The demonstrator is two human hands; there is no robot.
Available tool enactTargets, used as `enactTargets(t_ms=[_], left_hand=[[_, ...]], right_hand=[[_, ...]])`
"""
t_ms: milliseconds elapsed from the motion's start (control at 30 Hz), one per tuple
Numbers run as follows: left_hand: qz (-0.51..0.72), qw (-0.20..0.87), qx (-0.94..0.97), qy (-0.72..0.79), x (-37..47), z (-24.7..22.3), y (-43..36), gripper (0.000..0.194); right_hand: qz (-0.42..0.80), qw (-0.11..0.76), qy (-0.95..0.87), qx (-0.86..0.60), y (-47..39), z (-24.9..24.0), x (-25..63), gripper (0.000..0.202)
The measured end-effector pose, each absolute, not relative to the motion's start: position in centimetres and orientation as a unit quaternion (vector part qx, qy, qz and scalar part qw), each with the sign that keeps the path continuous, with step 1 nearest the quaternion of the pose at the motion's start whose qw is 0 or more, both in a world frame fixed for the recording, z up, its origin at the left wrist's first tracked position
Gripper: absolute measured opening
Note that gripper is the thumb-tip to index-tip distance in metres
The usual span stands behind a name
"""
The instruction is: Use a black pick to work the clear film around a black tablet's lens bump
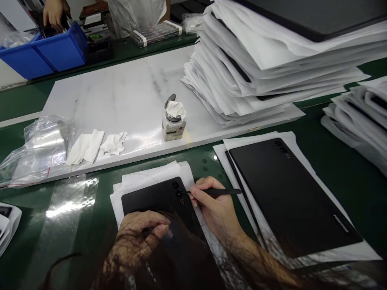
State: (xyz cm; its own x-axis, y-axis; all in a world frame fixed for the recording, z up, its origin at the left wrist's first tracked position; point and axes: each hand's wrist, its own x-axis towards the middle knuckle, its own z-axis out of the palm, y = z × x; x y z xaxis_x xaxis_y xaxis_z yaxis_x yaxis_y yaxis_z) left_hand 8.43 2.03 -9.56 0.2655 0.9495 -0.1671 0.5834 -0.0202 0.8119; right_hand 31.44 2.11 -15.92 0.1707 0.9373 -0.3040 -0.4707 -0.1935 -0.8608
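Note:
A black tablet back panel (pixel 181 237) lies on white sheets, its camera rings near the top right corner. My right hand (pixel 216 207) pinches dark tweezers (pixel 222 191), whose thin tip is at the lower camera ring. Over the panel's left part is my left hand (pixel 142 233), thumb and forefinger brought together; whether anything small is between them is too unclear to tell. Strands of hair partly cover that hand and the lower panel. To the right, a second black panel (pixel 290 197) lies on white sheets.
A small bottle (pixel 173 128) with a tissue on top stands on the white board (pixel 127 96). Beside it are folded wipes (pixel 86 147) and plastic film (pixel 50 147). A tall stack of wrapped panels (pixel 242 76) rises behind. Another person's hand (pixel 55 14) is over blue bins (pixel 60 52).

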Motion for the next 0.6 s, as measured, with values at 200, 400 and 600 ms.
enactTargets(t_ms=[200, 400, 600], left_hand=[[0.227, 0.444, 0.682, 0.535, 8.6, -9.1, 2.3, 0.010], [0.224, 0.467, 0.668, 0.534, 8.7, -9.0, 2.4, 0.010], [0.230, 0.459, 0.671, 0.536, 9.1, -7.8, 2.6, 0.015]], right_hand=[[0.590, 0.588, -0.245, -0.496, 2.0, -16.2, 31.3, 0.060], [0.562, 0.623, -0.263, -0.476, 2.0, -16.4, 31.7, 0.044], [0.367, 0.611, -0.505, -0.486, 2.0, -16.7, 33.8, 0.016]])
